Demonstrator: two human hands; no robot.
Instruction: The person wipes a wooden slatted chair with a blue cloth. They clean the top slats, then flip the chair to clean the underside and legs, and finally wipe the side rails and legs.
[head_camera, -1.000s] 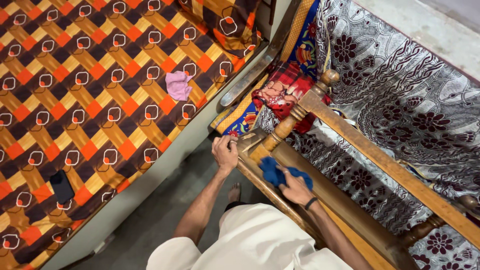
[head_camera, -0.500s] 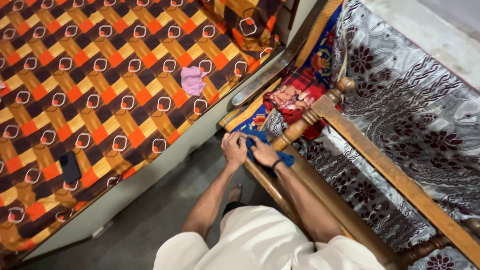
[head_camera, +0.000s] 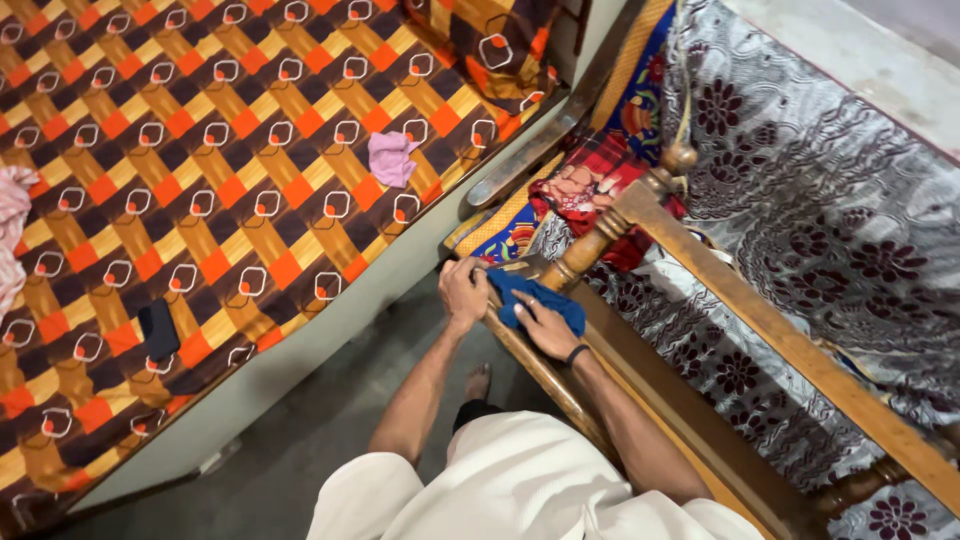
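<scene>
We see the right hand (head_camera: 545, 328) pressed flat, fingers spread, on a blue cloth (head_camera: 535, 297) — palm down rather than closed round it. The cloth lies bunched on the corner of a wooden bench frame (head_camera: 560, 385), just below a turned wooden post (head_camera: 585, 250). The left hand (head_camera: 463, 292) curls over the end of the same frame rail, touching the cloth's left edge; whether its fingers pinch the cloth we cannot tell. A dark band circles the right wrist.

Beyond the post, a wooden armrest (head_camera: 760, 320) runs diagonally over a grey floral cover (head_camera: 830, 200), with a red patterned fabric (head_camera: 580, 185) bunched beside it. To the left — across a strip of grey floor (head_camera: 330, 420) — lies a bed with an orange-and-brown checked sheet (head_camera: 200, 180), bearing a small pink cloth (head_camera: 390, 157) and a dark phone (head_camera: 158, 328).
</scene>
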